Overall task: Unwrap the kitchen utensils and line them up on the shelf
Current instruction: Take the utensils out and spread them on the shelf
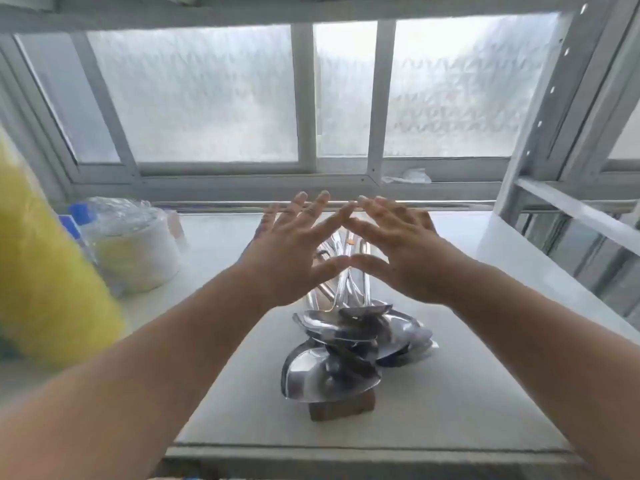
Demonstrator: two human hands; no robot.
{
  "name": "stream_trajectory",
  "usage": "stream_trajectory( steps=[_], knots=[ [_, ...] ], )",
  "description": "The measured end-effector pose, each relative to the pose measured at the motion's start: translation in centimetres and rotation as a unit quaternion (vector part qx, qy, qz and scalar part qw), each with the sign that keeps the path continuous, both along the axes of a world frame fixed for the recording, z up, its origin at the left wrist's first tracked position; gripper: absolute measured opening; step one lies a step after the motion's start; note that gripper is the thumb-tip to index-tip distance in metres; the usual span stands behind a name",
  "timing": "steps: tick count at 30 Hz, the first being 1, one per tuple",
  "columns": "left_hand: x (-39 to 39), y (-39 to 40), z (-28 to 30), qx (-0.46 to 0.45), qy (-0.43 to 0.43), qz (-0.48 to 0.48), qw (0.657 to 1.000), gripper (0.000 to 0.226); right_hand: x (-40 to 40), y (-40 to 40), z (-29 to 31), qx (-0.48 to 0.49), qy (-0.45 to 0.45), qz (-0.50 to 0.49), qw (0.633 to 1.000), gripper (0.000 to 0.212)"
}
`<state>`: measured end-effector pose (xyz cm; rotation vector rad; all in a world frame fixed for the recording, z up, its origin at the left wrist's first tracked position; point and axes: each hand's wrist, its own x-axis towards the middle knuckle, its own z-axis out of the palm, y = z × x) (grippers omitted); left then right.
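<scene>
Both sets of fingers are spread wide and hold nothing: our left hand [294, 251] and right hand [401, 254] hover palms-down, thumb tips and index tips nearly meeting, above the handle end of the utensils [343, 341]. That steel pile of ladles and spatula-like heads lies tangled mid-shelf [467, 410], bowls toward us, handles toward the window [207, 98]; any wrap on it is hard to make out. We'd drop onto the handles, lift one piece at a time from the top, and line them up on the bare surface beside the pile.
</scene>
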<state>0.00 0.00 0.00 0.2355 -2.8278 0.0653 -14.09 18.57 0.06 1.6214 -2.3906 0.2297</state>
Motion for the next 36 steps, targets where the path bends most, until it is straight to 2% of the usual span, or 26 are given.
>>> stream_trajectory(
  steps=[4,8,10,12,17,21,25,27,30,36],
  knots=[
    [1.5,0.4,-0.6,0.0,0.004,-0.007,1.0,0.073,1.6,1.9,0.4,-0.026,0.004,0.013,1.0,0.069],
    [3.9,0.8,-0.5,0.015,0.02,-0.018,1.0,0.061,3.8,3.8,0.5,-0.035,-0.018,0.032,0.999,0.058],
    [5.5,1.2,0.0,0.064,0.085,-0.055,0.993,0.053,5.0,4.4,0.7,-0.034,-0.03,0.043,0.998,0.056],
    [7.3,2.2,0.1,0.13,0.106,-0.104,0.98,0.047,6.2,4.8,0.8,-0.027,-0.046,0.066,0.996,0.057],
    [10.5,4.0,0.0,0.151,-0.021,-0.13,0.98,0.047,9.3,4.8,1.6,0.004,-0.078,0.109,0.991,0.062],
    [11.6,5.5,0.8,0.061,-0.028,-0.106,0.992,0.03,10.8,4.5,1.3,0.015,-0.069,0.123,0.99,0.054],
    [11.9,6.1,0.6,-0.057,0.02,-0.044,0.997,0.013,10.9,4.3,0.6,0.013,-0.026,0.116,0.993,0.038],
    [12.4,6.4,0.8,-0.07,0.048,-0.038,0.996,0.016,11.1,4.2,0.5,-0.009,-0.014,0.128,0.992,0.025],
    [13.2,6.7,1.7,-0.1,0.067,-0.03,0.992,0.027,11.7,3.9,0.7,-0.071,-0.044,0.139,0.987,0.013],
    [13.6,8.3,3.5,-0.171,0.14,-0.042,0.974,0.043,12.0,5.2,1.3,-0.169,-0.046,0.105,0.979,0.014]
  ],
)
